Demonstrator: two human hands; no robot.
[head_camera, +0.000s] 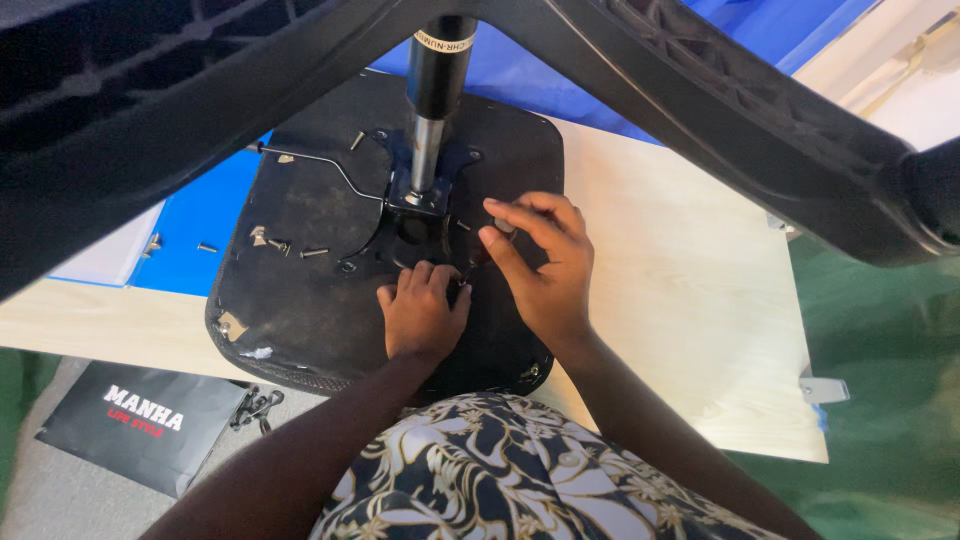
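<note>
An upturned chair seat (300, 290) lies on the table (680, 300), its black fabric underside facing up, dusty and scuffed, with rounded corners. At its middle sits a dark metal plate (420, 215) from which a gas column (432, 110) rises, black above and shiny steel below. A thin bent wire lever (330, 165) runs out from the plate.

The left hand (420, 315) rests on the seat with its fingers curled, pinching something small and dark at the plate's edge. The right hand (540, 265) hovers just beside it, thumb and forefinger closed on a small part; what either hand holds is too small to make out.

Loose screws (290, 248) lie scattered on the seat's left half. The ribbed plastic chair legs (720, 110) cross the top of the view, blurred and cut off. The table is pale wood grain, with a blue sheet (200, 215) under the seat.
</note>
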